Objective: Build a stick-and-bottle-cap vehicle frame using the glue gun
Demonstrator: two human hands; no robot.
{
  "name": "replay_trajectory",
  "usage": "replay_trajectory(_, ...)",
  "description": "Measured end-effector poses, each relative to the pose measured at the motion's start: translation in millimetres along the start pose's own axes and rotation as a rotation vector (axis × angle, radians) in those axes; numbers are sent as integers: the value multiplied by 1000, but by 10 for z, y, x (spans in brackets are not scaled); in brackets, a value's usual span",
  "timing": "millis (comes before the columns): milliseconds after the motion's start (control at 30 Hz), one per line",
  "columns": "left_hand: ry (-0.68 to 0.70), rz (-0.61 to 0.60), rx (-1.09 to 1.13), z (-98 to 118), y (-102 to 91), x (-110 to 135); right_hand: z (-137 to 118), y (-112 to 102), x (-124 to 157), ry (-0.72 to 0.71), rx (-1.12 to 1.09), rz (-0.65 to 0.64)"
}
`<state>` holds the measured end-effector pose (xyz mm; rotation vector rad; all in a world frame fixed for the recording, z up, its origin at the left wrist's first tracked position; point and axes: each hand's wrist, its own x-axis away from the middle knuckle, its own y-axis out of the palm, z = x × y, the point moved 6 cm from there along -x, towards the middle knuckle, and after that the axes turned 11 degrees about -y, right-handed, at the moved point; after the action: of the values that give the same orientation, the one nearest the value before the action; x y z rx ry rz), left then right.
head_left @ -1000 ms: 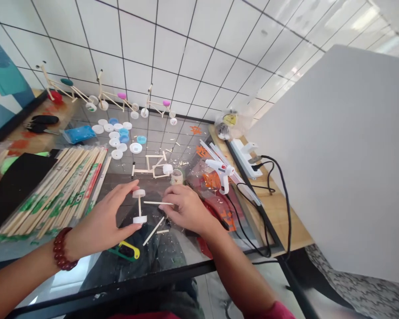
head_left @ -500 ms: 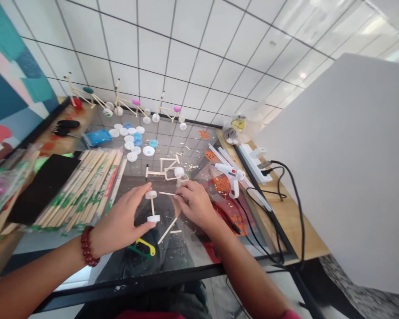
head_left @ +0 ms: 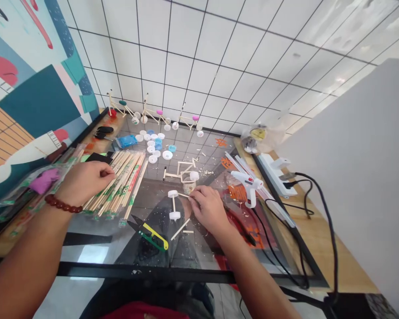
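Observation:
My left hand (head_left: 83, 180) rests on a pack of wrapped wooden chopsticks (head_left: 123, 181) at the left of the glass table (head_left: 119, 248), fingers curled at the sticks' ends. My right hand (head_left: 209, 208) pinches a thin wooden stick (head_left: 183, 195) whose far end meets a small axle of two white caps (head_left: 173, 204) joined by a stick. Just behind that lies a half-built stick frame (head_left: 181, 170) with a white cap wheel. Two loose stick pieces (head_left: 181, 228) lie under my right hand.
Green-and-yellow snips (head_left: 151, 234) lie near the front edge. A white glue gun (head_left: 249, 185) and black cables (head_left: 286, 208) are at the right, by a power strip (head_left: 274, 170). Several white and blue bottle caps (head_left: 154, 144) and three finished stick bicycles (head_left: 153, 115) stand at the back.
My left hand let go of the cap axle and moved left onto the chopstick pack. The axle now lies on the glass. The view swung left.

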<state>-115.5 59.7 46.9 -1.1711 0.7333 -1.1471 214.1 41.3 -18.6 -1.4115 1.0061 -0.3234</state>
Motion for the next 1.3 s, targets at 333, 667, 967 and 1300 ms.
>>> replay_trajectory(333,47,30,-204,83,136,25,10,-14,14,20,2,-20)
replay_trajectory(667,-14,123,29,73,-70,103,42,-9,-20,93,6,-18)
replay_trajectory(967,148,-647,1279,1101,575,671,27,-197,-3,396,-893,385)
replay_trajectory(1300,173,-725,1150,1250,1048,935,-177,-105,-66,497,-1459,373)
